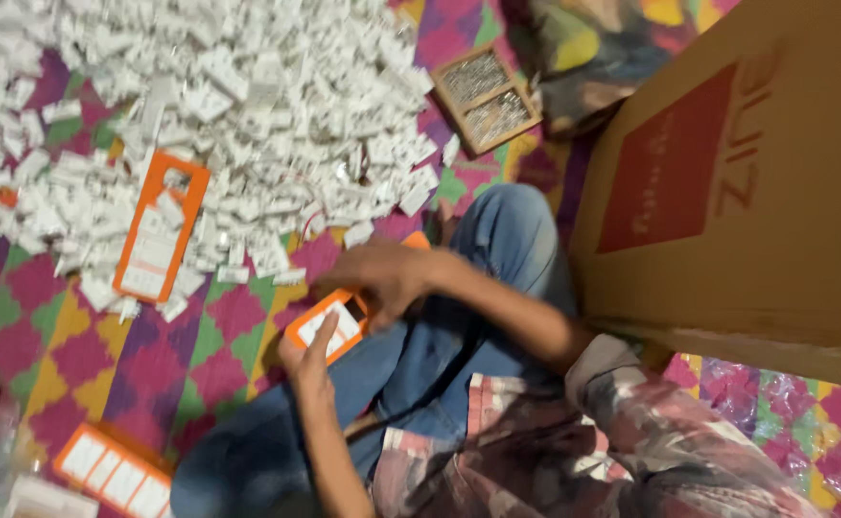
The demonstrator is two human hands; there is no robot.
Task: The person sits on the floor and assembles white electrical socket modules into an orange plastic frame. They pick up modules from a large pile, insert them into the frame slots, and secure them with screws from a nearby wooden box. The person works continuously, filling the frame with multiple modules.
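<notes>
Figure: head view, seated on a patterned floor mat (75, 355). We hold an orange frame (327, 324) between both hands above our denim-clad knee (497, 240). Our left hand (307, 369) supports the frame from below, its fingers (323, 331) closed on the lower edge with one extended across the white inserts. Our right hand (387, 273) covers the upper end, fingers curled together over that corner; whether they pinch a separate white piece we cannot tell, since motion blurs them.

Orientation: the frame is a flat rectangle lying roughly face-up. Its long axis runs diagonally, from lower left in the picture to upper right, the upper end hidden beneath our right hand.

Surroundings: a large heap of white plastic pieces (248, 105) lies beyond the knee, with a second orange frame (160, 228) resting on its edge and a third frame (114, 472) near the lower left corner. A small wooden tray (486, 98) sits at the top; a cardboard box (747, 182) stands to the right.

Risks, in our judgement: the frame is unsupported over the leg, so uneven pressure from the upper hand could tip it and spill seated inserts into the heap, where they would be indistinguishable. The light grip on one end may also let it slide off the knee.
</notes>
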